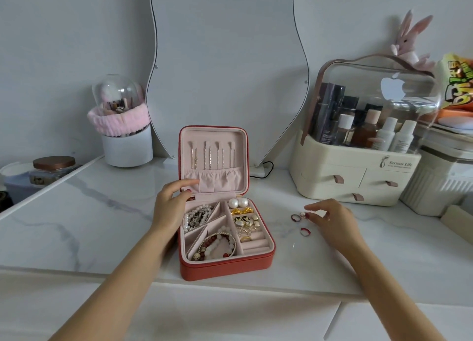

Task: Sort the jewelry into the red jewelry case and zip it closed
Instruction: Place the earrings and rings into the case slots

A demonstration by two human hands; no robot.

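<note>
The red jewelry case (225, 266) stands open on the marble counter (102, 212), its lid upright behind the tray and necklaces (212, 156) hanging on the pink lining above a gathered pocket. In the tray, a pearl strand (197, 216) fills the far-left compartment, beaded bracelets (217, 246) lie in the near-left one, two large pearl earrings (238, 202) sit at the far-right corner with gold pieces and studs just in front of them, and a gold ring (246, 238) rests in the ring rolls at the near right.

The left hand (171, 200) rests at the case's left side, fingers nearly straight and relaxed, fingertips touching the lower left of the lid lining, holding nothing.

To the right of the case, the right hand (330, 217) hovers over the counter with fingers loosely bent; its thumb and forefinger pinch a small ring (303, 214). A red ring (295, 217) lies just beside it, nearer the case, and another red ring (305, 232) lies a little closer to the person.

Further right of the case stands a cream cosmetics organizer (358, 176) with bottles under a clear dome; left of the case is a white brush holder (126, 146) wrapped in a pink band
</note>
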